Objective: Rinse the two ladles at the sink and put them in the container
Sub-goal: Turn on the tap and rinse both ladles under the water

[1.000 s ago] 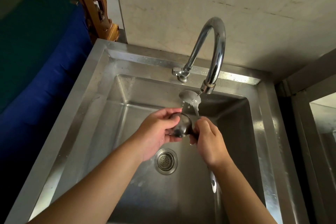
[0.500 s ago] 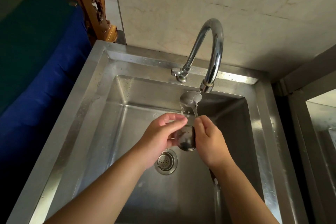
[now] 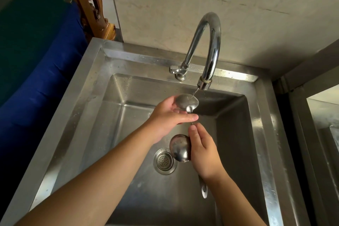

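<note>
Head view
Sink: a steel basin [image 3: 256, 115] set against a pale wall, wet and spotted with drops along its rim.
Tap: a curved chrome spout [image 3: 211, 46] rises from the back ledge; a thin stream of water [image 3: 194, 93] runs from its nozzle.
Upper ladle: its bowl [image 3: 187, 102] sits right under the stream, with water landing on it.
Left hand: the left hand [image 3: 168, 117] is up at that bowl, fingers [image 3: 185, 118] curled around its near side and neck, thumb on the far edge, so it has a closed hold on the upper ladle.
Lower ladle: a second bowl [image 3: 180, 150] hangs lower, just above and beside the drain, its rounded back turned toward the viewer.
Right hand: the right hand [image 3: 205, 152] is wrapped around the stems, thumb pointing up toward the left hand, its palm against the lower ladle's bowl. Both handles seem to pass through this grip, though the hand hides them.
Handle end: a flat steel tip [image 3: 204, 189] sticks out below the right wrist.
Drain: a round strainer [image 3: 164, 161] lies in the basin floor.
Left of the sink: a blue and green padded surface [image 3: 36, 51], and carved brown wood [image 3: 93, 5] behind it.
</note>
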Action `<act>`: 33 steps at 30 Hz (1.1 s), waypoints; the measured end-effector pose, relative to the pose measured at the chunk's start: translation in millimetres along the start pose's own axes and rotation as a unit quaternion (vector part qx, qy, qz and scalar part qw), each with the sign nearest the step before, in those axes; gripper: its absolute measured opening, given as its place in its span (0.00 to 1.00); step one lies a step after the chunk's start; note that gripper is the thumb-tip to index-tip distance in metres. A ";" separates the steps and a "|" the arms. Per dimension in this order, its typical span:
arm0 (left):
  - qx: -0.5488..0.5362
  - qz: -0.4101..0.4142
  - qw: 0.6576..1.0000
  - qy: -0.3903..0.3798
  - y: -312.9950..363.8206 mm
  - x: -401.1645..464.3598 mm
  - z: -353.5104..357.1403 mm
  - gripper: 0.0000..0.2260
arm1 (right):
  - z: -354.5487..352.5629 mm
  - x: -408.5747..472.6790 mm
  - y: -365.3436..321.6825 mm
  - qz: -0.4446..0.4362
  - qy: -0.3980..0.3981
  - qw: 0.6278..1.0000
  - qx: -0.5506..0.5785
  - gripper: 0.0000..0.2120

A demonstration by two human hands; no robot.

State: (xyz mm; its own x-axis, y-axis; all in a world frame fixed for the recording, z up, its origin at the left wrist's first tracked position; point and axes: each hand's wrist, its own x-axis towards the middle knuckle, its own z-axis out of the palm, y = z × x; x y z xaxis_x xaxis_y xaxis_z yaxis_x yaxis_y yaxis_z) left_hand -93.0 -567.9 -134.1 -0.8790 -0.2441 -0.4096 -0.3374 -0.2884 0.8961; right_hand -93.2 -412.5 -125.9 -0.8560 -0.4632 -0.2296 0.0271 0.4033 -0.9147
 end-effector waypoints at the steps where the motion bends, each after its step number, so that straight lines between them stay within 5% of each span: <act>1: 0.007 0.002 1.000 0.005 -2.3 3.4 1.6 0.27 | 1.5 0.8 0.7 0.010 0.003 1.000 0.010 0.16; 12: 0.031 -0.009 0.989 0.141 3.6 32.2 11.7 0.30 | 16.1 9.9 -7.9 0.042 -0.019 0.990 0.135 0.19; 18: -0.088 -0.093 0.984 0.123 18.7 34.3 19.6 0.27 | 10.2 10.0 -1.6 0.077 -0.067 0.971 0.218 0.18; 25: -0.127 -0.178 0.967 0.132 27.6 39.4 24.1 0.08 | 1.9 1.8 12.1 0.086 -0.093 0.961 0.244 0.19; 33: -0.090 -0.154 0.979 0.103 23.1 32.5 13.4 0.14 | -9.8 -14.2 20.2 0.091 -0.090 0.947 0.295 0.19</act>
State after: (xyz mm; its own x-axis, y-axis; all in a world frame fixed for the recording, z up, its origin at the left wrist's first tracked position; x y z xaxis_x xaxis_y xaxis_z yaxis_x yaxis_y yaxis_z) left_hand -133.9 -570.1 -124.4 -0.6521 -0.2953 -0.6983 -0.4948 -0.5320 0.6871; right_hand -85.5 -390.1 -137.9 -0.7097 -0.5762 -0.4052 0.4942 0.0027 -0.8693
